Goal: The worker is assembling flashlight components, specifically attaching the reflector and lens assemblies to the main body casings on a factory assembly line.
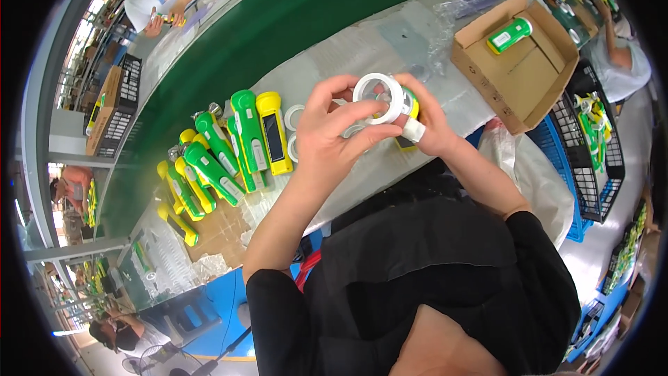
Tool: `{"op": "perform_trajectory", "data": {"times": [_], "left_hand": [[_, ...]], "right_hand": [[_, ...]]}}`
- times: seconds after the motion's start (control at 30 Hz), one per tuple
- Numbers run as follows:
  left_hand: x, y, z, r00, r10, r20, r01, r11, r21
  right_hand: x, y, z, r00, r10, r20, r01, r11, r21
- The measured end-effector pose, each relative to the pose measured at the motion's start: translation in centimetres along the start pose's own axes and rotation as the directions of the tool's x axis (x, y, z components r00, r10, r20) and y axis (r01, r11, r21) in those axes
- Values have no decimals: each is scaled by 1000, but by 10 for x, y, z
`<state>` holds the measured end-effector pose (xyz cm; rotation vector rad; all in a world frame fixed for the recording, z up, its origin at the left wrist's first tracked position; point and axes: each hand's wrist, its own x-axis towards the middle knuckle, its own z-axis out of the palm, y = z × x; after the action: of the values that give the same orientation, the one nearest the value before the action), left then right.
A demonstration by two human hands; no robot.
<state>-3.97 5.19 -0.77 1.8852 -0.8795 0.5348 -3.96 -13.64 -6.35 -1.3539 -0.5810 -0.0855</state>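
Green-and-yellow flashlights (pixel 245 132) are lying heaped toward the counter's (pixel 327 63) left end, overlapping. Loose rings (pixel 287 117) are showing partly behind the left hand (pixel 332 124), which is grasping a white ring (pixel 397 102) above the counter's near edge. The right hand (pixel 433 125) is gripping and largely hiding a yellow-green flashlight (pixel 415 106); its contact with the ring is remaining unclear. A cardboard box (pixel 486 87) is occupying the right end.

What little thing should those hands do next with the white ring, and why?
Maybe the left hand should gently line the white ring up with the yellow-and-green piece. That hand holds the ring, and the right hand holds the piece close behind it. The piece is mostly hidden, so I can't tell whether they already touch.
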Motion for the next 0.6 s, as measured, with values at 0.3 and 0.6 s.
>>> {"op": "perform_trajectory", "data": {"times": [0.3,0.6], "left_hand": [[10,1,7,994,49,94,-58,993,102],[28,16,26,969,42,242,-61,996,69]], "right_hand": [[1,-9,-11,999,16,47,-25,979,204],[26,-90,-78,914,-108,391,373,607,-702]]}}
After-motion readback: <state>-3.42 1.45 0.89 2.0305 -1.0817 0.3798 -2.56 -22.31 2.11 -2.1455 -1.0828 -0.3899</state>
